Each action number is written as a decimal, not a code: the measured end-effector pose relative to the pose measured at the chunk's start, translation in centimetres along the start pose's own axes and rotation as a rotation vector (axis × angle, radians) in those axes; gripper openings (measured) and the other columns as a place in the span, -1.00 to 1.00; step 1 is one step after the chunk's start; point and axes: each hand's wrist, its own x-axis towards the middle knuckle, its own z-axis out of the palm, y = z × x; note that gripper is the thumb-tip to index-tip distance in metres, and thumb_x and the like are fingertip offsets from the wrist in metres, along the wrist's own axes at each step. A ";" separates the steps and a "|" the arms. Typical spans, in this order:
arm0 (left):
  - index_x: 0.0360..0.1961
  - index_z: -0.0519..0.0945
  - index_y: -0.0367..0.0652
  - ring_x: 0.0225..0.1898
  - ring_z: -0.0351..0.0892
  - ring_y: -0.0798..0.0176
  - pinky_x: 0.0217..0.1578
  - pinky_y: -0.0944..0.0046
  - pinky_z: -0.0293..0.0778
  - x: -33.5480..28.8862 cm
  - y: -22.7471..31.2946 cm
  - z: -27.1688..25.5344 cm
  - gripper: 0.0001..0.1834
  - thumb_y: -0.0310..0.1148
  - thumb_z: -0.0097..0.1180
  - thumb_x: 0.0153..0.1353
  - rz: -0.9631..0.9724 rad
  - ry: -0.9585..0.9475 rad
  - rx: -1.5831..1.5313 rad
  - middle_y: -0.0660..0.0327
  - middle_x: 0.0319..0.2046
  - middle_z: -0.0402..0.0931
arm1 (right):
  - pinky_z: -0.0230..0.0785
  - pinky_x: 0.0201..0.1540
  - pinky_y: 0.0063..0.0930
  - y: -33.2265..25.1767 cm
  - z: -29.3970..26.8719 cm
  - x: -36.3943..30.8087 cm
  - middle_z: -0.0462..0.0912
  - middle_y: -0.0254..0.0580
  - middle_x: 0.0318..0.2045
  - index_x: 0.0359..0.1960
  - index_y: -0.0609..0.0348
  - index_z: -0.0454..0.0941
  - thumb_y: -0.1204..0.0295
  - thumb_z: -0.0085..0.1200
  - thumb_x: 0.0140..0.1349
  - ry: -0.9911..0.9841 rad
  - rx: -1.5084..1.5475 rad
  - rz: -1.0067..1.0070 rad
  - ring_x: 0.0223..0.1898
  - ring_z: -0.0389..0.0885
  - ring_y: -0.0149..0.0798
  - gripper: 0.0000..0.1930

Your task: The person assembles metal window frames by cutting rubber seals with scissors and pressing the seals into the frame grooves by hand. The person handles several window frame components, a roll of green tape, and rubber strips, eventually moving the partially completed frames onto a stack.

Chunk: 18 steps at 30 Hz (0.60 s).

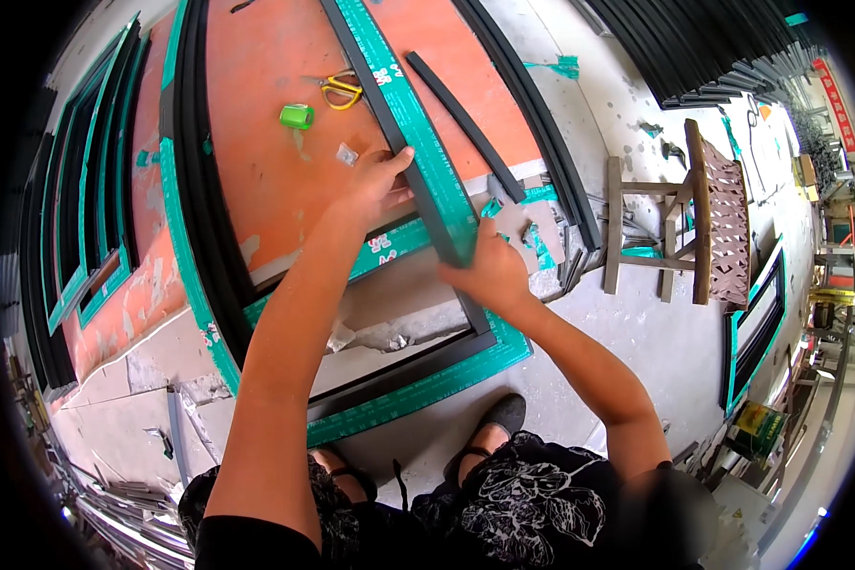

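A long black profile bar with green printed protective film (410, 106) slants from the far edge toward me. My left hand (375, 190) is closed around its left side, thumb on top. My right hand (492, 271) grips its near end, thumb pointing up; some fingers are hidden. Beneath lies a black rectangular frame with green film (418, 385), its near corner just below my right hand. A loose black strip (465, 125) lies to the right of the bar. On the left sit yellow-handled scissors (340, 92) and a small bright green object (296, 116).
An orange worktop (266, 180) lies under the pieces, with long black profiles (214, 142) along its left and right. More green-filmed frames (90, 190) lean at far left. At right stand a wooden chair with woven strips (722, 223), a profile stack (712, 43) and a leaning frame (758, 328).
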 end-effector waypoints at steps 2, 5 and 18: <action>0.05 0.36 -0.17 -0.08 0.55 0.17 -0.02 0.11 0.54 -0.2 0.1 0.4 -0.55 -0.17 0.19 0.26 -0.015 0.008 -0.023 0.17 -0.13 0.52 | 0.48 -0.32 -0.07 0.1 0.0 -0.1 0.60 0.22 -0.44 -0.12 0.39 0.25 0.04 0.35 -0.17 -0.010 -0.001 0.007 -0.38 0.63 0.20 -0.24; 0.07 0.36 -0.17 -0.04 0.54 0.15 0.02 0.07 0.52 0.0 0.1 0.2 -0.55 -0.17 0.16 0.29 -0.001 0.022 0.004 0.16 -0.09 0.51 | 0.50 -0.39 -0.09 0.1 0.4 0.0 0.58 0.17 -0.46 -0.20 0.37 0.26 0.04 0.37 -0.18 0.037 0.031 -0.042 -0.43 0.63 0.16 -0.27; 0.07 0.39 -0.14 -0.02 0.54 0.14 0.02 0.03 0.53 -1.5 0.0 1.1 -0.53 -0.10 0.16 0.28 0.017 -0.010 -0.035 0.17 -0.06 0.51 | 0.49 -0.39 -0.08 0.1 0.5 -0.1 0.58 0.23 -0.39 -0.22 0.35 0.24 0.02 0.36 -0.16 0.059 0.029 -0.045 -0.39 0.62 0.16 -0.28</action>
